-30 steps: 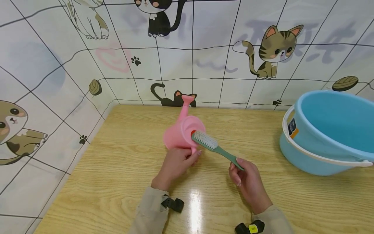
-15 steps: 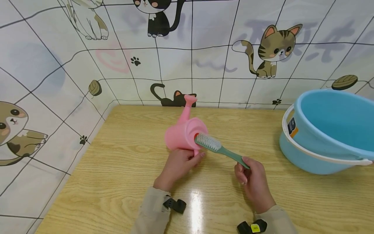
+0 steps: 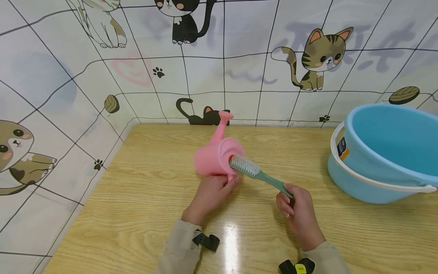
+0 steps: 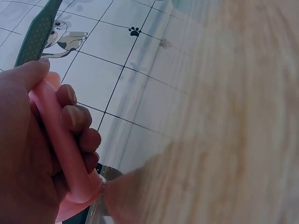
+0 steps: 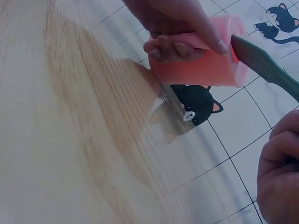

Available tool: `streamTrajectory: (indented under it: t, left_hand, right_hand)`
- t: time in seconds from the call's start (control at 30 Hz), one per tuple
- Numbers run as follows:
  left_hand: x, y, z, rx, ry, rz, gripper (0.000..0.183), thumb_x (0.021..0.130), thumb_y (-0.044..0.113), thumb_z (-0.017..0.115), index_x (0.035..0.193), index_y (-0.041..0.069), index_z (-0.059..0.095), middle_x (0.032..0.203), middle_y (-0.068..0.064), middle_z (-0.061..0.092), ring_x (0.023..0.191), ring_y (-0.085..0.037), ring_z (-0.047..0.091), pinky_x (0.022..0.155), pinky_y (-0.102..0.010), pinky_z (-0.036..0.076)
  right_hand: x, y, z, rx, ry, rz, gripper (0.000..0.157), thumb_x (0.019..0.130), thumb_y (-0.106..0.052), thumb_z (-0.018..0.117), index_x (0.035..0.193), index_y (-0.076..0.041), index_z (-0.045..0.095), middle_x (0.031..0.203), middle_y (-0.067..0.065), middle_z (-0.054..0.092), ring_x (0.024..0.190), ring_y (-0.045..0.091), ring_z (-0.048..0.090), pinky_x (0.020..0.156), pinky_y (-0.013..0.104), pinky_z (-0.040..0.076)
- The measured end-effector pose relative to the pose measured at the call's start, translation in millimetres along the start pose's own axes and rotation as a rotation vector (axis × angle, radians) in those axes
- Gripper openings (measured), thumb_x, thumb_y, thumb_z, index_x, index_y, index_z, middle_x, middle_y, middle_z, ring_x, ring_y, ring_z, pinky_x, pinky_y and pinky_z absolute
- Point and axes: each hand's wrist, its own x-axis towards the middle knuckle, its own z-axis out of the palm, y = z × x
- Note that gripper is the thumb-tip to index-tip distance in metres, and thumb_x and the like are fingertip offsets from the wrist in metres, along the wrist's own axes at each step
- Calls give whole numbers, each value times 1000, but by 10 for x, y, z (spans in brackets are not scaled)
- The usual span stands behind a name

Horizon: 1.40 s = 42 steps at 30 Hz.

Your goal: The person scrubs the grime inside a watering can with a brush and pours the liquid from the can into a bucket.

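Note:
A pink watering can [image 3: 213, 158] is tipped on its side over the table in the head view, spout pointing to the back wall. My left hand [image 3: 212, 194] grips its handle [image 4: 63, 140], fingers curled round it in the left wrist view. With my right hand [image 3: 299, 209] I hold the end of a green long-handled scrub brush [image 3: 261, 176]. White bristles [image 3: 245, 164] face up, and the brush head's tip is right at the can's round opening. A small red patch [image 3: 231, 157] shows at that tip.
To the right on the wooden table [image 3: 143, 198] stands a light blue bucket [image 3: 369, 186] with a white carrying handle [image 3: 376, 185]. Behind and to the left, a wall covering [image 3: 246, 76] with cartoon cats and black grid lines borders the table.
The watering can, the brush and both hands have shifted slightly right together. The brush tip stays at the can's opening, and the bucket has not moved.

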Motion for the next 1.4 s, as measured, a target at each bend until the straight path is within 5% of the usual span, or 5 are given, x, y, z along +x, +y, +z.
streamTrajectory:
  t: [0.63,0.93,1.4]
  left_hand:
    - [-1,12,23,-49,-76,-5,42,88,54,42,63,20,45,55,9,36,52,-7,38,47,-22,33]
    - [12,4,58,88,-53,63,38,90,40,49,60,19,39,53,9,29,52,-9,37,49,-22,35]
    - [-2,14,40,166,-96,79,39,91,46,45,63,18,39,53,9,26,52,-9,37,52,-23,36]
  right_hand:
    - [-7,25,-14,-35,34,12,45,99,-12,24,54,-4,23,39,4,23,33,20,23,36,37,16]
    - [-11,25,3,-52,108,-8,47,99,-15,27,53,-4,22,39,5,24,33,19,24,35,35,18]
    - [-20,-9,15,-121,197,35,49,99,-19,33,54,0,23,42,6,24,36,21,22,35,35,18]
